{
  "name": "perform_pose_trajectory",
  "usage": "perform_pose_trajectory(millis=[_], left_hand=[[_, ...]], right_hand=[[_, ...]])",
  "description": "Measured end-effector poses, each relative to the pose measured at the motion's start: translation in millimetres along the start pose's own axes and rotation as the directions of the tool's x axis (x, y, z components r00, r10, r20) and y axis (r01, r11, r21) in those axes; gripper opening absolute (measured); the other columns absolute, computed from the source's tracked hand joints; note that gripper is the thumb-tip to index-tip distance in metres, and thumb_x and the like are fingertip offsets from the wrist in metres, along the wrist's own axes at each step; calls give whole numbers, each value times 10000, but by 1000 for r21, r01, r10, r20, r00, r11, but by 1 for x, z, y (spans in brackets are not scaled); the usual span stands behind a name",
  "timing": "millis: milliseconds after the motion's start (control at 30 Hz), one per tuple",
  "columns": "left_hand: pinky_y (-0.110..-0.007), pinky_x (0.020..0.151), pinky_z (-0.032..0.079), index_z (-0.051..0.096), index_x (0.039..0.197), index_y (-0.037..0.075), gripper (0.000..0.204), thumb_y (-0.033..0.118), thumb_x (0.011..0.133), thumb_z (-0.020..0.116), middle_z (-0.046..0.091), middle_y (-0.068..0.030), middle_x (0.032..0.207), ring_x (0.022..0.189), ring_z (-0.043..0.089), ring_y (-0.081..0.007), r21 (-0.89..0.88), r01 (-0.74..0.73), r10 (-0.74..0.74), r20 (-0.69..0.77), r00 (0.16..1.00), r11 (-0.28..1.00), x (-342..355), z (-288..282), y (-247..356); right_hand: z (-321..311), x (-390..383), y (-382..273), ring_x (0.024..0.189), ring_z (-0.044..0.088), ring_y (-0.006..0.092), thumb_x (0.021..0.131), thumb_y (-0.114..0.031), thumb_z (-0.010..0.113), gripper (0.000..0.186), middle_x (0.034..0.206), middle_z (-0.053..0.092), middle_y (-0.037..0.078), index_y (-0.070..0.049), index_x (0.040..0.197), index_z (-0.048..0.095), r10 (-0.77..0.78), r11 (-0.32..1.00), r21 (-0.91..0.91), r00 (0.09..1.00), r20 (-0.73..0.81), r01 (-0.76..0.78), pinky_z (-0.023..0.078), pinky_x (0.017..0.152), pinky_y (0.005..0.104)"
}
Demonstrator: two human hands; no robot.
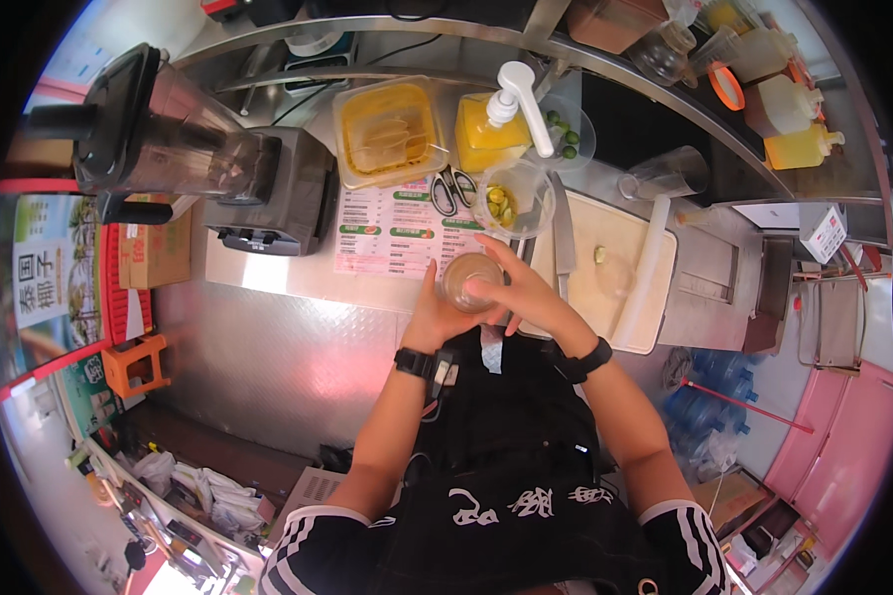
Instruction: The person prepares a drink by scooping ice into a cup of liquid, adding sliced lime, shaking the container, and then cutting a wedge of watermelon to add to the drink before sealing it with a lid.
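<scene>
In front of my chest, at the counter's front edge, I hold a round clear cup (458, 270) with something light brown showing in it. My left hand (433, 312) is closed around its left side and underneath. My right hand (528, 293) grips it from the right, with the thumb across the top. A small crinkled silvery piece (492, 352) hangs just below the hands; I cannot tell whether the fingers touch it. Beyond the cup lie a printed sheet (387, 248) and black-handled scissors (448, 194). A clear tub (538, 203) of cut limes stands close past my right hand.
A knife (564, 233) lies along the left side of a cutting board (585, 297) bearing a lime piece. Farther back are a yellow-stained container (345, 149) and a yellow pump bottle (476, 154). A blender (268, 183) stands left; a metal shelf (655, 74) overhangs the back.
</scene>
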State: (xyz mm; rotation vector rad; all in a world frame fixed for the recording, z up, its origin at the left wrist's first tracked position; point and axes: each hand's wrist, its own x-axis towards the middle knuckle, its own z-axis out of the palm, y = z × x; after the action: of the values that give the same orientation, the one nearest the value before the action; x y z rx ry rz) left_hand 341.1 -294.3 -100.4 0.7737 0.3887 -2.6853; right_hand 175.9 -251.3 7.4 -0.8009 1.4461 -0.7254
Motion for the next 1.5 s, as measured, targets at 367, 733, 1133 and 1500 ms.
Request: perform_pose_trajectory(millis=[367, 733, 1133, 1500], left_hand=[[-431, 943, 498, 468, 1354, 58, 597, 484, 936, 469, 595, -164, 1226, 1087, 595, -305, 432, -260, 295, -16, 955, 864, -14, 67, -104], [-444, 804, 572, 424, 1331, 31, 741, 599, 863, 511, 612, -150, 1117, 906, 661, -248, 746, -203, 50, 223, 974, 635, 86, 275, -193], [-383, 758, 561, 504, 1223, 44, 567, 503, 890, 518, 603, -122, 1103, 906, 650, -246, 492, -538, 238, 546, 803, 685, 76, 334, -291], [-452, 827, 572, 297, 1449, 173, 799, 308, 791, 730, 440, -222, 1318, 1002, 627, -332, 619, -754, 189, 731, 656, 220, 69, 309, -238]], right_hand=[[-10, -166, 36, 1454, 84, 408, 620, -429, 873, 1018, 1566, -31, 255, -145, 1436, 336, -544, 832, -126, 839, 5, 540, 257, 1132, 474], [-201, -184, 38, 1437, 168, 347, 581, -456, 889, 1129, 1556, 59, 237, -91, 1457, 276, -810, 552, -157, 482, -333, 819, 279, 1127, 467], [-250, -224, 37, 1429, 187, 375, 587, -358, 892, 1059, 1558, 59, 208, -146, 1446, 310, -960, 265, -273, 226, -166, 925, 287, 1116, 500], [-241, -196, 19, 1429, 148, 358, 553, -266, 909, 1078, 1567, 59, 168, -166, 1444, 311, -917, 381, -111, 361, -168, 918, 251, 1119, 499]])
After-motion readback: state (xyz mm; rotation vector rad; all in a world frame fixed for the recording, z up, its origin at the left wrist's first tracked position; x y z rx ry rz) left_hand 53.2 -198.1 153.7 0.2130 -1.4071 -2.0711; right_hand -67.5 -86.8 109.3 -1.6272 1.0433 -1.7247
